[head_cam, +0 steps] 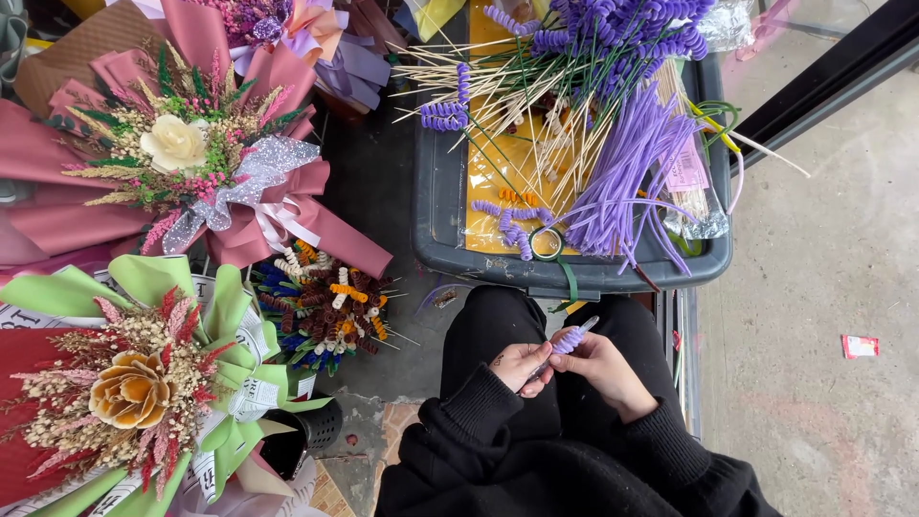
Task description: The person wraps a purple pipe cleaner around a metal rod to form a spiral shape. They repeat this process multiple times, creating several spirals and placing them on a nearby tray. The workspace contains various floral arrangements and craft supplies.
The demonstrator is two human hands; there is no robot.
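My left hand (pixel 520 366) and my right hand (pixel 601 368) meet over my lap in black sleeves. Between them they hold a thin stick with a purple pipe cleaner (pixel 569 340) coiled around its upper end. The left fingers pinch the stick's lower part, and the right fingers close on the coiled end. Just beyond my knees lies a dark grey tray (pixel 433 225) holding loose purple pipe cleaners (pixel 627 172), bare wooden sticks (pixel 507 96) and several finished purple spirals (pixel 507 222). A green tape roll (pixel 547 243) rests at the tray's near rim.
A pink-wrapped bouquet (pixel 182 153) with a cream rose lies at upper left. A green-wrapped bouquet (pixel 144 383) with a tan flower is at lower left. A bunch of multicoloured spiral stems (pixel 325 306) stands between them. Concrete floor with a small red wrapper (pixel 860 347) is on the right.
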